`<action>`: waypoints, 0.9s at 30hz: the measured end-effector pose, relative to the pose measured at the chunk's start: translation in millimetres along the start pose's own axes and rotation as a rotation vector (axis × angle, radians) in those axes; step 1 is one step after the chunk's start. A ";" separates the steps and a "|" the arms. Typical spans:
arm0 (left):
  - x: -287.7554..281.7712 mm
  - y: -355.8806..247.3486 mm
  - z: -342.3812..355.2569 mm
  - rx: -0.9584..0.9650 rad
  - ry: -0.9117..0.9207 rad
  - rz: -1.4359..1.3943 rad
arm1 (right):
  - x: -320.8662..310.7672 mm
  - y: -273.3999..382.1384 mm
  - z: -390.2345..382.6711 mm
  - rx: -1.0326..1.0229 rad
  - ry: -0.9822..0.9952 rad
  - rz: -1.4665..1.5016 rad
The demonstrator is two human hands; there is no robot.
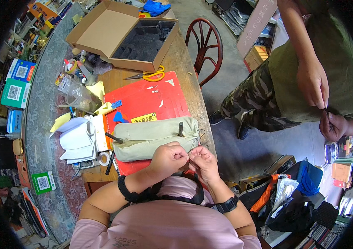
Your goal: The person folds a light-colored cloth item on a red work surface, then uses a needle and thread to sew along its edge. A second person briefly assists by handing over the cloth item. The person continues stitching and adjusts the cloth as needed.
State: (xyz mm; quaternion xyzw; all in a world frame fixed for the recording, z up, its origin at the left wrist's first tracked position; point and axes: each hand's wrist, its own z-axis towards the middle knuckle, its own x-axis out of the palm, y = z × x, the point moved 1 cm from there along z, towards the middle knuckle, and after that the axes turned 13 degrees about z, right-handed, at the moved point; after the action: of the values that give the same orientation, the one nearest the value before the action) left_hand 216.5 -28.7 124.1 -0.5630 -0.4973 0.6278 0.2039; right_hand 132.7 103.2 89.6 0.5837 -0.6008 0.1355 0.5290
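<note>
A pale grey-green cloth bundle (149,145) lies lengthwise just beyond my hands, gathered at its right end. One short black rod (181,129) stands on its right part, and another black rod (114,137) crosses its left end. At the gathered end, a thin cord (202,135) loops out and runs down toward my fingers. My left hand (169,159) is closed in a pinch close to my chest. Fingertip to fingertip with it, my right hand (205,164) pinches too. Both appear to hold the thin cord, though the fingers mostly hide it.
Under the bundle is a red board (166,97) on a wooden table (191,79). Yellow-handled scissors (155,75) lie beside an open cardboard box (153,62). Papers (76,139) and a plastic cup (81,97) sit left. Another person (309,79) stands right, past a chair (205,50).
</note>
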 end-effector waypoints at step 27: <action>3.2 1.5 1.7 0.059 -0.076 0.043 | -4.2 -4.0 2.4 0.007 -0.020 0.037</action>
State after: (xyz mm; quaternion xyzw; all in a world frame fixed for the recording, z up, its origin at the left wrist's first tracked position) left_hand 214.5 -27.3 121.0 -0.5430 -0.4738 0.6673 0.1879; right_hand 133.9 102.5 83.5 0.5758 -0.6164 0.1415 0.5181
